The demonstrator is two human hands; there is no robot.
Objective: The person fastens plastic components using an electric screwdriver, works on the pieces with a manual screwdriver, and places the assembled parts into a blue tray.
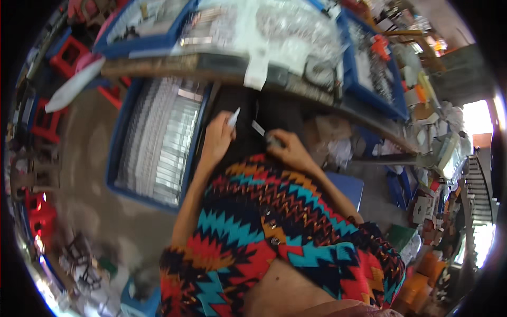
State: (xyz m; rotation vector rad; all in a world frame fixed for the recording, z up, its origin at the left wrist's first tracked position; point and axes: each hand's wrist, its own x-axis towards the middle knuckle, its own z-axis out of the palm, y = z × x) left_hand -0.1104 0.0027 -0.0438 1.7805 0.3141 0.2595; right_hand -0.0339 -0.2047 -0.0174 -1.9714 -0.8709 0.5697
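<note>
white slim piece (234,117) pinched in our left hand (217,138), pointing up and away.
our right hand (288,149) grips a small dark part (273,140) just beside it, over the lap.

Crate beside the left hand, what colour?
Blue crate, filled with rows of clear, silvery packets. Head view shows it, just left of the left hand.

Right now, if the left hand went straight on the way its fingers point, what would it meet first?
Probably the worktable edge. The left hand holds a small white piece pointing up toward it, with only dark space between. Depth is unclear in this view.
</note>
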